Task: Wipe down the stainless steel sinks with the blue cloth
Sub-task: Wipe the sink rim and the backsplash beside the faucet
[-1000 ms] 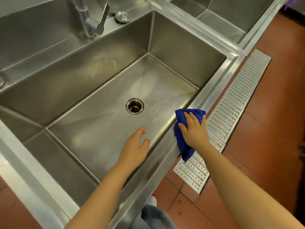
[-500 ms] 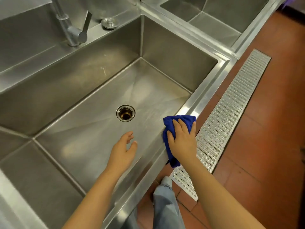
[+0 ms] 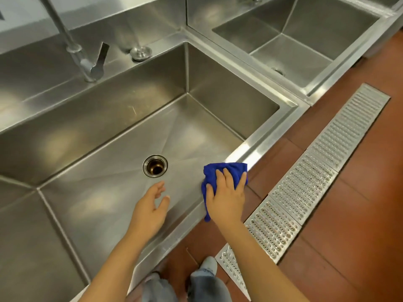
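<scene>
Hands of one person over a stainless steel sink, seen from above. The right hand point(image 3: 226, 192) lies flat on the blue cloth point(image 3: 225, 170), fingers spread and fairly straight. It presses the cloth onto the front rim of the near sink point(image 3: 250, 151). We judge the flat palm spreads the pressure so the cloth rubs the rim's full width. A tail of cloth hangs below this hand, over the sink's outer face.

The left hand point(image 3: 150, 205), just left of the right, hangs over the basin with fingers loosely parted, holding nothing. We cannot tell whether it touches the steel. We take it to be free for balance.

Just beyond the left fingertips we see the round drain point(image 3: 155, 165) in the basin floor. Well beyond both hands, on the back ledge, stand the faucet point(image 3: 72, 46), its lever point(image 3: 102, 54) and a metal drain stopper point(image 3: 141, 51). Ahead and right of the right hand is a second sink point(image 3: 322, 25), just beside the near one's far corner. That corner is the first break we judge the cloth would meet along the rim.

Right of the right hand, a perforated floor grate point(image 3: 327, 153) runs across the red tile floor point(image 3: 349, 225). Below the wrists show jeans point(image 3: 207, 284) and shoes point(image 3: 209, 263).
</scene>
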The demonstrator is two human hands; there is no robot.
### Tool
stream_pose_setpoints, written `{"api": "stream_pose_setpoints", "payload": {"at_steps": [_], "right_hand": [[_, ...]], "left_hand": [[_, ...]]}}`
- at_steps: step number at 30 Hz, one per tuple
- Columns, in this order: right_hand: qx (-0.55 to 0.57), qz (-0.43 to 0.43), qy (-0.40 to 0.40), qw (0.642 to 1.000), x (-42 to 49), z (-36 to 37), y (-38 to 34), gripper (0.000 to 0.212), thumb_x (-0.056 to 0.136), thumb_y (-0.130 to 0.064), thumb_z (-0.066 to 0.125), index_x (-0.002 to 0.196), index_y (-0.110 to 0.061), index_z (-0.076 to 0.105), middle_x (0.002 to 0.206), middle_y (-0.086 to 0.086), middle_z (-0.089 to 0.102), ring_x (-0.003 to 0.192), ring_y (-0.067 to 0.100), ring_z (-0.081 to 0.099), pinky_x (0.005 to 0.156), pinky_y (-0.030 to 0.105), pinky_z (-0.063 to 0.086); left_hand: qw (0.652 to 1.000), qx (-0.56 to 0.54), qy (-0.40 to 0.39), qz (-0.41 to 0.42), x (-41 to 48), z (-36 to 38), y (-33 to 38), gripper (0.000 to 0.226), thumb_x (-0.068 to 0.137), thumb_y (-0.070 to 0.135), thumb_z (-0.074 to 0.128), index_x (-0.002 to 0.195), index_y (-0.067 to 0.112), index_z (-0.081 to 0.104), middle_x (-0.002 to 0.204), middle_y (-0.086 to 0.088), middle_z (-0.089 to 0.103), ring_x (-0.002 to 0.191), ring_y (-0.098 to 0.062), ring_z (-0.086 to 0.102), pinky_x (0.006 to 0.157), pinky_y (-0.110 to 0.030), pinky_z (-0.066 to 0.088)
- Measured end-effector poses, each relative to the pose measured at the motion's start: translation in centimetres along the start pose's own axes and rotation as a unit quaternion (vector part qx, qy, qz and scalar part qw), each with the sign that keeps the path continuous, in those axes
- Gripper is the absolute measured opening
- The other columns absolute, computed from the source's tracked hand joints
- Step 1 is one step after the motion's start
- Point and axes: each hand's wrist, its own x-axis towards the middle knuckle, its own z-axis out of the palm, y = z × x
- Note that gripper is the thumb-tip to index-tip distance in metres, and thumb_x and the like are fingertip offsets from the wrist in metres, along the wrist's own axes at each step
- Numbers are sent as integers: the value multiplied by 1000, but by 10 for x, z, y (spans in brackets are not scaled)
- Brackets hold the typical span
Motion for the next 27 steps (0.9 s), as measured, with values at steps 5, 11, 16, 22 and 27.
{"api": "stream_pose_setpoints", "payload": {"at_steps": [5, 11, 16, 22, 27], "right_hand": [[16, -59, -15, 998, 11, -11, 12, 71, 93, -55, 14, 146, -15, 37, 153, 5, 34, 147, 31, 7, 119, 43, -9], [35, -37, -47, 998, 82, -72, 53, 53, 102, -35, 37, 147, -8, 30, 154, 5, 28, 145, 22, 1, 119, 43, -7], [25, -24, 12, 999, 89, -57, 60, 49, 100, -34, 39, 141, -8, 42, 148, 8, 39, 145, 25, 15, 120, 43, -6], [-18, -52, 106, 993, 75, -38, 48, 57, 91, -39, 29, 124, -4, 61, 126, 10, 62, 129, 26, 32, 113, 55, 26], [-26, 22, 22, 999, 137, -43, 95, 55, 97, -46, 26, 144, -19, 39, 152, -1, 35, 146, 35, 16, 119, 51, 13]], "left_hand": [[1000, -10, 6, -18, 6, 18, 10, 43, 96, 9, 52, 137, 16, 47, 132, -1, 56, 119, -12, 49, 100, -25, 35], [999, -22, -21, -13, 29, 39, 26, 42, 96, 9, 52, 137, 14, 48, 131, 0, 57, 118, -11, 49, 100, -24, 35], [998, -30, -53, -10, 52, 57, 39, 42, 96, 10, 52, 137, 14, 47, 132, -1, 57, 121, -12, 50, 103, -26, 37], [996, -30, -86, 13, 101, 77, 67, 45, 96, 11, 52, 140, 17, 45, 134, 0, 54, 126, -13, 48, 103, -26, 35], [992, -33, -116, 36, 128, 88, 83, 46, 97, 13, 51, 142, 15, 43, 135, 1, 53, 125, -11, 46, 103, -25, 35]]}}
